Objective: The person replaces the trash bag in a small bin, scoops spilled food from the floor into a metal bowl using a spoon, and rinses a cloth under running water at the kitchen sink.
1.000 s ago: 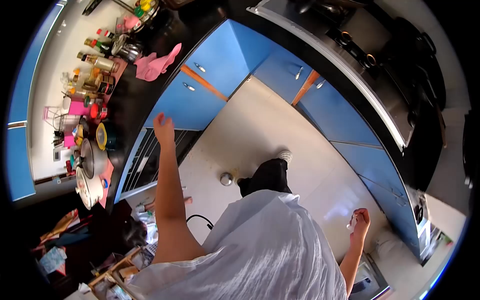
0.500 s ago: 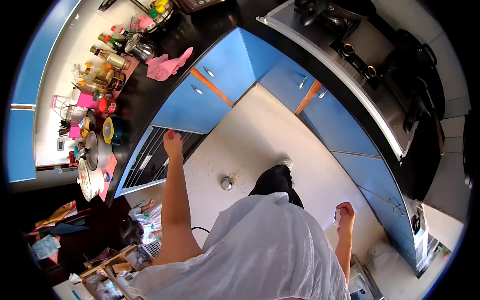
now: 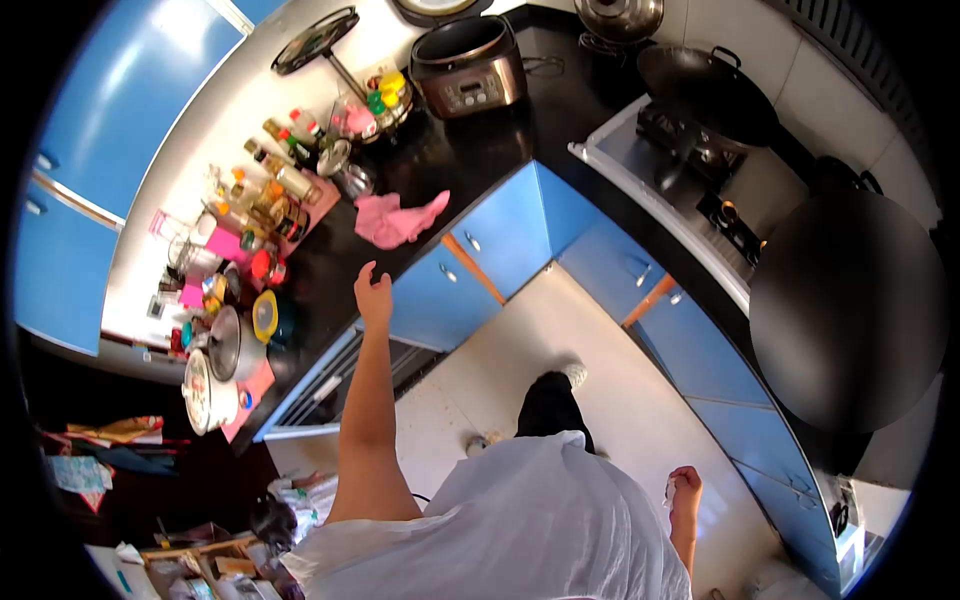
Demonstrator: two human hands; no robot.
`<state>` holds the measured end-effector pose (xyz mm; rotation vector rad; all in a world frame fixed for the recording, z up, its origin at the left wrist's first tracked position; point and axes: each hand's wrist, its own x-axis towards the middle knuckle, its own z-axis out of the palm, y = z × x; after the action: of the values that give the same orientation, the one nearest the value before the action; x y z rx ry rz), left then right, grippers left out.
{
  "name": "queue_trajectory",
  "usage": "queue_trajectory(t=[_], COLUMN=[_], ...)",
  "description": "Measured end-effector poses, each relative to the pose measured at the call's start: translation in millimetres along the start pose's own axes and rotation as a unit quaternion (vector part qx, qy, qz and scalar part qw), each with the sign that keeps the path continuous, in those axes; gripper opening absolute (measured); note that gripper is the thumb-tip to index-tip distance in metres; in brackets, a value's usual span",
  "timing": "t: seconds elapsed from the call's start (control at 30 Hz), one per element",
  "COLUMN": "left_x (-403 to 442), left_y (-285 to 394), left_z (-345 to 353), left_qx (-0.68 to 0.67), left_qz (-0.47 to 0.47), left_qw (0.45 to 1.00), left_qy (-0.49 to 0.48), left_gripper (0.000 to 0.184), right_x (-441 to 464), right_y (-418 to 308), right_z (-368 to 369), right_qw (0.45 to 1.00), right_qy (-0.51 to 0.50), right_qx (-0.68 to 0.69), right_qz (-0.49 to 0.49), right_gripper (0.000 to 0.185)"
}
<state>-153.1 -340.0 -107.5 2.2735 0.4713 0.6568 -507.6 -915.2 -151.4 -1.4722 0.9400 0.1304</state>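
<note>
Cabinet doors in glossy blue, upper level point(image 3: 120, 110), sat far left. Next, white patterned round pot with a lid point(image 3: 206, 400) on flat pink mat point(image 3: 260, 385), then grey metal round pot point(image 3: 228, 340) just beside it. Dark-blue tub with yellow lid point(image 3: 268, 318) came next, on the glossy black worktop point(image 3: 330, 265). Row of glass and plastic bottles with coloured caps point(image 3: 285, 180) ran behind, along the wall.

Left hand point(image 3: 374, 288): bare, arm stretched forward, seen at the worktop's front edge. Grip released, fingers loosely curled, thumb apart; nothing seen in it. Contact with the edge: couldn't tell. Crumpled pink cloth point(image 3: 395, 222) lay on the worktop just beyond the fingers, apart from them. Brown metallic rice cooker with a front panel point(image 3: 468, 65) stood behind the cloth, toward the corner. Small round metal object point(image 3: 477, 446) was on pale tiled floor point(image 3: 480, 350), near the feet.

Right hand point(image 3: 685, 487): low, over the floor, well apart from the left. Grip clenched on small white piece point(image 3: 669, 489), partly hidden; material unclear. Black long-handled wok point(image 3: 710, 95) sat on the stainless steel stove point(image 3: 610, 145) farther forward.
</note>
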Motion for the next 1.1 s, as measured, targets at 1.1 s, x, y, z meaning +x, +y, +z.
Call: queue_trajectory(t=[1.1], left_x=[-624], left_y=[420], left_z=[83], left_qx=[-0.139], left_qz=[-0.189], left_qw=[0.194], left_qy=[-0.953], left_gripper=[0.052], right_x=[-252], right_y=[185], right_z=[-144], right_qw=[0.719], right_qy=[0.391], right_qx=[0.564], right_qz=[-0.110], right_gripper=[0.041])
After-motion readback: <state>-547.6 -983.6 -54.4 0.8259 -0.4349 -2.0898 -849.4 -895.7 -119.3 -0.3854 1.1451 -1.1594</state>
